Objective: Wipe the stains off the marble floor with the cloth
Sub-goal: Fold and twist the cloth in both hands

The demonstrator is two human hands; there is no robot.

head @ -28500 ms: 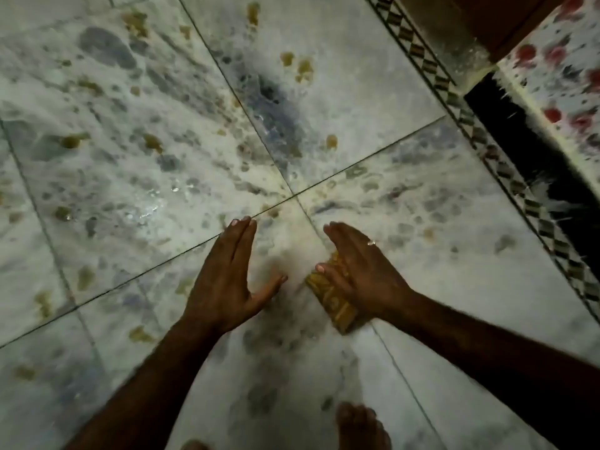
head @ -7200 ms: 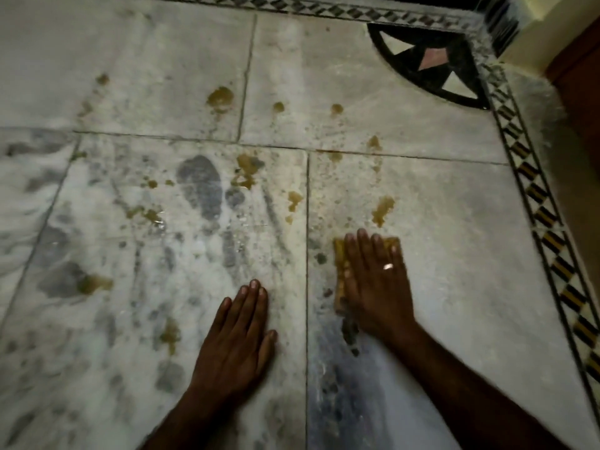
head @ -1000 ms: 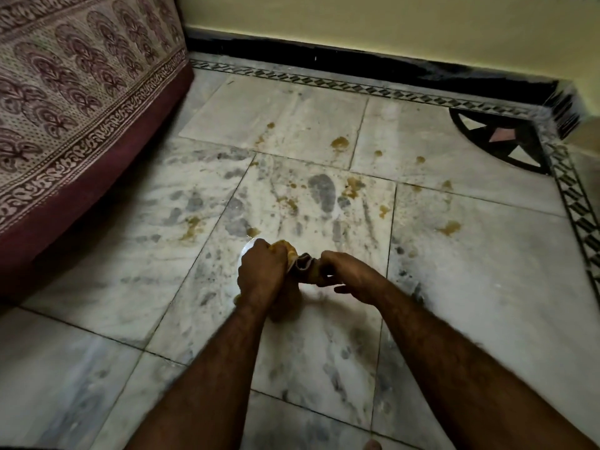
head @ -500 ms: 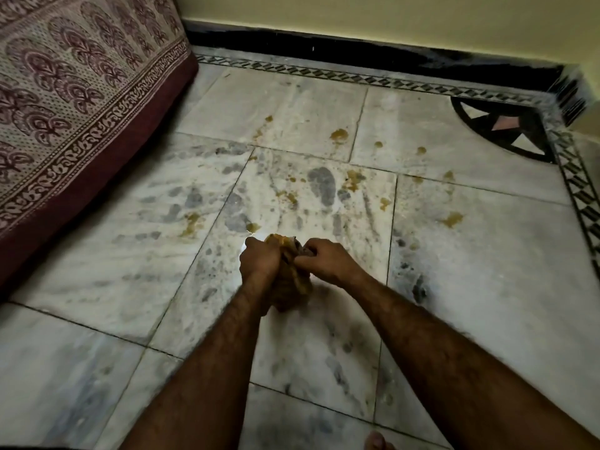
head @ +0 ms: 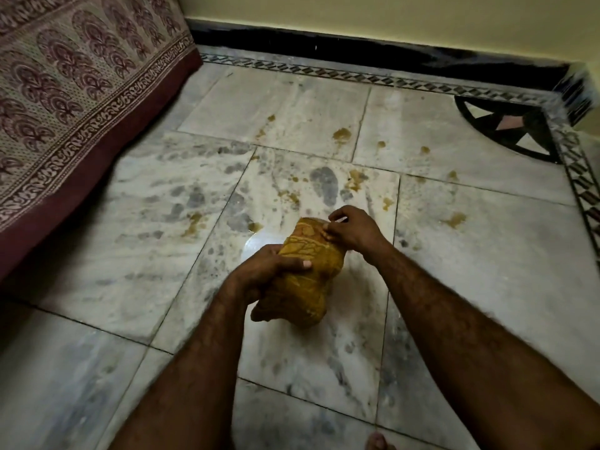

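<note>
Cloth [head: 305, 271] held off floor [head: 454, 271], left hand [head: 266, 271] clamped round it, right hand [head: 354, 228] pinching its edge; stains [head: 341, 134] remain upper centre, wiping incomplete

Your cloth [head: 308, 264] is mustard yellow with pale lines; the marble floor [head: 487, 287] is white, grey-veined, with yellow-brown stains [head: 341, 134]; the bedcover [head: 65, 76] is beige, printed maroon.

Left hand [head: 266, 271] and right hand [head: 354, 228] holding the cloth [head: 308, 254] over the middle tile, open marble floor [head: 470, 287] to their right and far side, black skirting [head: 357, 50] and wall [head: 389, 17] closing the far edge, draped bed [head: 65, 92] blocking the whole left
</note>
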